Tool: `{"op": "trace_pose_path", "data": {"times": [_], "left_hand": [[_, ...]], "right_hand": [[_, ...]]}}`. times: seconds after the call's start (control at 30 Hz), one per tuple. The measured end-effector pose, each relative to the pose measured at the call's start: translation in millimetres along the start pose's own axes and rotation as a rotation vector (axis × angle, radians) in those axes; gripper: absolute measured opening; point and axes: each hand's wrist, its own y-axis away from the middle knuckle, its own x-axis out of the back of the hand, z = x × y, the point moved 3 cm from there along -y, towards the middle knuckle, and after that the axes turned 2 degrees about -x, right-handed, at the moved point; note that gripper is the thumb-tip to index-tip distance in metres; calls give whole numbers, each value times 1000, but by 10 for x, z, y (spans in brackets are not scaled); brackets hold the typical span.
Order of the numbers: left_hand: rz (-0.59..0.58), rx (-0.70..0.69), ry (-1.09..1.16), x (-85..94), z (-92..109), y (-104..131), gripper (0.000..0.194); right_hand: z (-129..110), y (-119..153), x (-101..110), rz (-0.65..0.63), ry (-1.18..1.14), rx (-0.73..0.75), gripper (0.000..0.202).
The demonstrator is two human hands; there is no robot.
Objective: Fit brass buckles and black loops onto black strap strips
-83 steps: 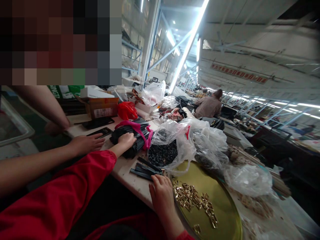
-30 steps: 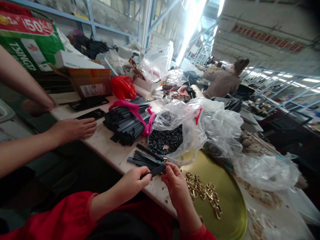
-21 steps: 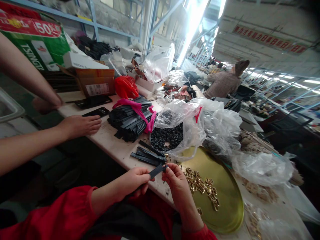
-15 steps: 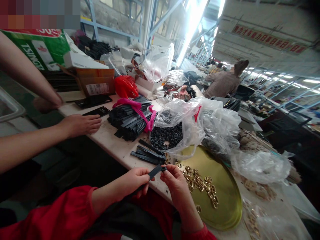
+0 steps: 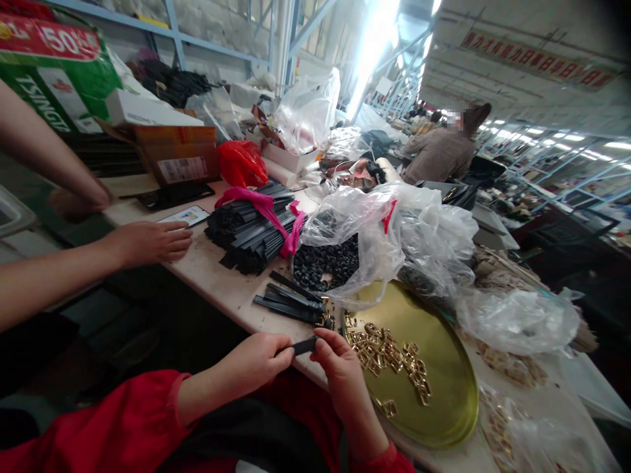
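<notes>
A black strap [image 5: 304, 345] is stretched between my two hands, just in front of the table edge. My left hand [image 5: 269, 355] pinches it from the left, thumb on top. On its other end my right hand [image 5: 335, 358] closes with thumb and fingertips, hiding that end. Just beyond my hands lies a small group of black straps [image 5: 286, 305] with gold buckles [image 5: 325, 314] at their right ends. Right of my right hand a round gold tray [image 5: 448, 394] holds many loose gold buckles [image 5: 382, 348].
A clear plastic bag [image 5: 377, 256] holds small black loops [image 5: 328, 263]. Beside it lies a strap bundle [image 5: 251, 230] tied with pink cloth. At left, another person's hand [image 5: 152, 242] rests by a lit phone [image 5: 186, 217]. A cardboard box [image 5: 177, 151] stands behind.
The strap between my hands has turned flatter, and its right end is now covered by my right fingers. The phone screen at left has lit up. The view has shifted slightly.
</notes>
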Motion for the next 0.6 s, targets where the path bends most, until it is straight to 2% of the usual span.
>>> {"op": "trace_pose_path", "data": {"times": [0.07, 0.17, 0.27, 0.37, 0.43, 0.5, 0.57, 0.6], "left_hand": [[-36, 1, -69, 24, 4, -15, 27], [-96, -36, -62, 28, 63, -45, 25], [-157, -4, 16, -26, 104, -67, 24], [-261, 82, 167, -124, 85, -74, 27], [-247, 78, 255, -163, 65, -93, 38], [-173, 45, 308, -168, 42, -130, 42], [-119, 9, 344, -159, 16, -174, 38], [-112, -2, 350, -155, 2, -196, 35]], "right_hand": [[-19, 33, 4, 21, 141, 118, 21], [-38, 75, -37, -25, 267, 248, 11], [3, 71, -61, -49, 141, 148, 23], [77, 57, -71, 40, -21, 65, 37], [127, 55, -91, 84, -31, 97, 43], [155, 45, -89, 72, 10, 128, 51], [101, 16, 5, 60, 172, 178, 51], [33, -8, 97, 81, 330, 219, 44]]}}
